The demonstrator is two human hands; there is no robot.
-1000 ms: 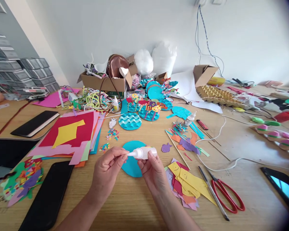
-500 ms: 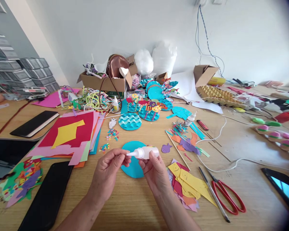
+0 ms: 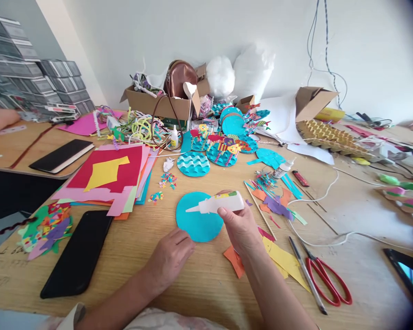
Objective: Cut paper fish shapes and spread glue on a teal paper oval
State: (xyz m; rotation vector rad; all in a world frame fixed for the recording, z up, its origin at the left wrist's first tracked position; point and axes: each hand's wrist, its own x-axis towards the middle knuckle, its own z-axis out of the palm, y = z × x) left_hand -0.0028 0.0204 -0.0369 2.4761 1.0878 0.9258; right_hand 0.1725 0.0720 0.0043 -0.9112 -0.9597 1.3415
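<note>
My right hand [image 3: 239, 224] grips a white glue bottle [image 3: 223, 202], tilted with its thin nozzle pointing left over a blue paper disc [image 3: 196, 224]. The disc lies flat on the table, partly hidden by the bottle and my hands. At its lower left edge, my left hand [image 3: 172, 252] is closed with the fingers curled together; whatever is in them, if anything, is hidden. Small paper dots [image 3: 156, 197] and mixed confetti [image 3: 167, 180] lie just beyond the disc. Yellow paper scraps [image 3: 282, 256] and an orange scrap [image 3: 233, 262] sit by my right forearm.
Red-handled scissors [image 3: 328, 282] and a slim pen-like tool [image 3: 308, 275] lie at the right. A black phone [image 3: 77, 254] and stacked coloured paper [image 3: 101, 176] are on the left. Decorated blue discs [image 3: 193, 164] stand farther back. Another person's hand [image 3: 2, 120] shows at far left.
My left hand has left the nozzle tip and dropped toward me, its fingers curled. My right hand has moved the bottle slightly right. The camera view has shifted a little.
</note>
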